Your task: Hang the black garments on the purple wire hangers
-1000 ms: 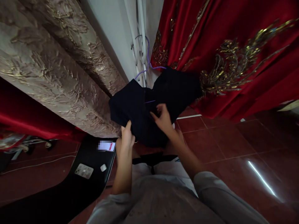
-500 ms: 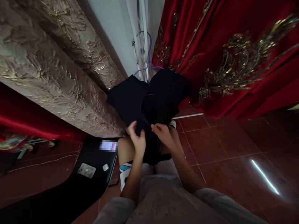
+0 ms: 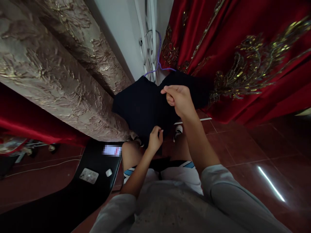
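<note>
A dark navy garment (image 3: pixel 136 103) hangs from a purple hanger (image 3: pixel 159 66) in front of me. My left hand (image 3: pixel 155 139) is closed at the garment's lower front, its thumb and fingers pinched on the cloth. Higher up, my right hand (image 3: pixel 178 98) is held in front of the garment near its neckline. The thumb and forefinger of that hand are pressed together, and the other fingers are curled in. Whatever may lie in this pinch is too small to make out.
White metal bars (image 3: pixel 152 38) carry the hanger. Patterned beige curtains (image 3: pixel 73 87) hang at left, red cloth with gold sequins (image 3: pixel 252 64) at right. On a black seat (image 3: pixel 99 168) lie a phone (image 3: pixel 89 175), a small white case (image 3: pixel 109 172) and a blurred lit rectangle (image 3: pixel 111 150).
My right hand has risen from the garment's lower front to near its neckline. The left hand has moved slightly right, and its spread fingers have closed on the cloth.
</note>
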### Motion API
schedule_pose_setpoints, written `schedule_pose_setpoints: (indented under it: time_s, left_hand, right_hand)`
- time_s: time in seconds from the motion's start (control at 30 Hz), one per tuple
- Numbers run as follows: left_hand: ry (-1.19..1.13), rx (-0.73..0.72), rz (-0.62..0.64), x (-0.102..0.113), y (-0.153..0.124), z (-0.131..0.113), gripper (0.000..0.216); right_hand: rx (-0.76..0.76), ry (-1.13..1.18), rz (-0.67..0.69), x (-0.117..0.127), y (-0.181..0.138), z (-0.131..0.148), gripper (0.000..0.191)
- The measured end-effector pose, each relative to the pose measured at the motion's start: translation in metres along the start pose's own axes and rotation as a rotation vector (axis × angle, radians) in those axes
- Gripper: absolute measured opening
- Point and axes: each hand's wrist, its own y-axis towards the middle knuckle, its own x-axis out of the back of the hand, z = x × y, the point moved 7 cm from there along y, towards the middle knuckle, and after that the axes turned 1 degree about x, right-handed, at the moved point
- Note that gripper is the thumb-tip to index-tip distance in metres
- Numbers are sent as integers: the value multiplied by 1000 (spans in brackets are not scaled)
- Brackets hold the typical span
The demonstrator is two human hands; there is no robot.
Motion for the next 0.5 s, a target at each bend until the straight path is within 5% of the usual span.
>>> schedule_pose_setpoints:
  time_s: [0.1, 0.23, 0.33, 0.43, 0.5]
  left_hand:
    - [-33, -62, -37, 29, 34, -31, 9]
    - [-26, -279, -303, 99, 93, -102, 34]
    - [97, -429, -236, 110, 121, -143, 29]
    - [172, -490, -238, 118, 128, -152, 27]
    - [184, -454, -357, 144, 133, -135, 27]
  right_hand:
    - [61, -48, 55, -11, -6, 23, 31]
    - [108, -141, 107, -16, -22, 35, 33]
    - [183, -205, 78, -12, -20, 28, 30]
    - [229, -356, -16, -3, -15, -7, 26]
    - [162, -472, -43, -2, -17, -41, 23]
